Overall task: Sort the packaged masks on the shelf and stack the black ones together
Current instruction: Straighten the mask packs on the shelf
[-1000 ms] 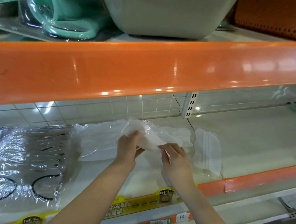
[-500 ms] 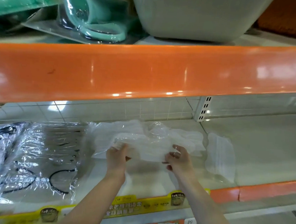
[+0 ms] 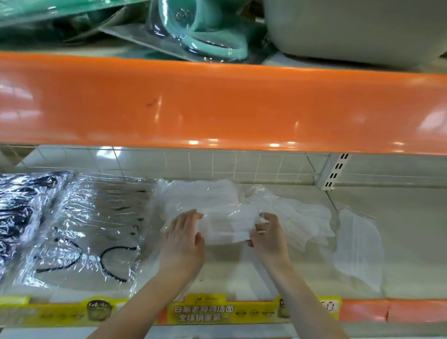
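The right hand has its fingers curled, thumb and fingertips pinching the right edge of a clear plastic packet of white masks. The left hand lies with fingers straight and close together, thumb apart, pressed flat against the packet's left end. The packet sits on the white lower shelf, roughly in the middle of the view, resting over a loose heap of more white mask packets that spreads behind and to the right of it. Farther right, apart from the heap, a single white mask packet lies on the shelf by itself.

To the left of the hands lies a packet of grey masks with black ear loops, wrapped in shiny clear film. Just beside it, at the far left edge, is a pile of black mask packets, also glinting under plastic.

Both bare forearms reach up from the bottom of the view, crossing a yellow promotional strip on the shelf's front edge. Above, a glossy orange shelf rail runs across the whole width. On the upper shelf sit teal packaged items and a large pale grey tub.
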`<action>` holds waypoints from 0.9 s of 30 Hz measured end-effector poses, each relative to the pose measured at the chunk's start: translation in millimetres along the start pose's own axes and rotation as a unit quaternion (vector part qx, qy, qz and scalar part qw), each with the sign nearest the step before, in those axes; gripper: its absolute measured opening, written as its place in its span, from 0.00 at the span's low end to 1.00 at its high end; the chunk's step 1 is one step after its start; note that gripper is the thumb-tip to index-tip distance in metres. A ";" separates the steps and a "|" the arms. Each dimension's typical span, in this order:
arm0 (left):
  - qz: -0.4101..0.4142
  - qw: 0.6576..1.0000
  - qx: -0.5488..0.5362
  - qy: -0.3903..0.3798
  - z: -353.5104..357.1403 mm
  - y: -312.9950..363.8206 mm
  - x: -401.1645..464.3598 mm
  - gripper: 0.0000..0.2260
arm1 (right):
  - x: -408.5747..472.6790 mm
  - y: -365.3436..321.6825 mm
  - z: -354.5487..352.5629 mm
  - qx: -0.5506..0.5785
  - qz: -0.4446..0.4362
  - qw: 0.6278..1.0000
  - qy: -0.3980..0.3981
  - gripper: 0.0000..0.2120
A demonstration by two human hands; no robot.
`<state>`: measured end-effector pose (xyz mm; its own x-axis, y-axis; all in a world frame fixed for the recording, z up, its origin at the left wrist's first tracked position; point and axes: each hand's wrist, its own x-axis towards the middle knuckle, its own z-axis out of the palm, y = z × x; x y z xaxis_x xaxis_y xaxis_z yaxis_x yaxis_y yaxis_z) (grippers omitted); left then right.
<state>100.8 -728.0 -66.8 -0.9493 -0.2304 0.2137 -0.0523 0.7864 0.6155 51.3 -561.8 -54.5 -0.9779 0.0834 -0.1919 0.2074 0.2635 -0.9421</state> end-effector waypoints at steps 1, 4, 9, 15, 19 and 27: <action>-0.001 1.000 0.002 -0.018 0.7 0.8 -0.2 0.18 | 1.8 -1.8 4.3 -0.020 -0.002 1.000 -0.010 0.21; -0.013 0.997 0.044 -0.070 6.5 -1.2 1.3 0.21 | 1.8 -8.4 12.2 -0.118 -0.018 0.992 -0.042 0.24; -0.015 0.985 0.129 -0.116 9.9 -5.6 1.1 0.22 | -1.4 -10.7 20.6 -0.363 -0.135 0.922 0.002 0.30; -0.001 0.979 0.150 -0.139 2.7 -12.9 6.9 0.22 | -5.7 0.1 31.5 -0.441 -0.173 0.879 -0.060 0.24; 0.003 0.981 0.146 -0.131 -0.9 -17.7 12.4 0.21 | -8.7 6.7 43.6 -0.485 -0.183 0.852 -0.070 0.19; 0.007 0.981 0.155 -0.116 -4.6 -18.6 21.4 0.20 | -5.1 2.2 61.9 -0.475 -0.221 0.849 -0.066 0.19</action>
<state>82.8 -750.2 -70.2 -0.9936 -0.1110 0.0201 -0.0973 0.9335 0.3450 55.0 -621.1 -72.6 -0.9478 -0.3169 0.0346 -0.3125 0.9027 -0.2957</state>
